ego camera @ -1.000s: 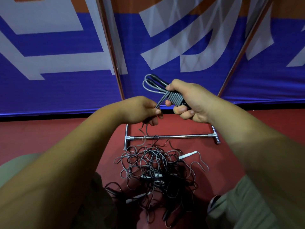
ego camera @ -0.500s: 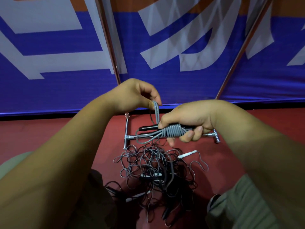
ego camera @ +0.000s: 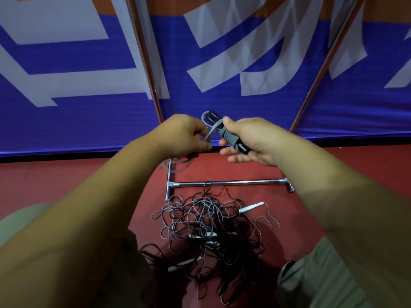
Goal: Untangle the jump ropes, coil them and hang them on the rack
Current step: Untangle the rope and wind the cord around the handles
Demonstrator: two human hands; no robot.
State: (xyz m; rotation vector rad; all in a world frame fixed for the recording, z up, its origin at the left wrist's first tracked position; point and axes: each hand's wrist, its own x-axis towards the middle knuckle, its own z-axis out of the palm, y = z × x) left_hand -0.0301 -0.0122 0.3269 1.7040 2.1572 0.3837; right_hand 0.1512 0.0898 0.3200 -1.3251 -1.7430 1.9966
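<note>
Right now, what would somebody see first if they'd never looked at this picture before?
Two hands meet in the middle: the right hand holds a grey jump rope wound into a bundle, the left hand pinches its loose end. Below them a messy tangle of ropes lies on the red floor beside the shiny rack. A big blue-and-white banner fills the back.

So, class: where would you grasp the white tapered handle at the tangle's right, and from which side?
I'd pinch the white tapered handle mid-shaft, coming from the right: that end lies clear on the red floor, the left end runs under looped cords.
</note>
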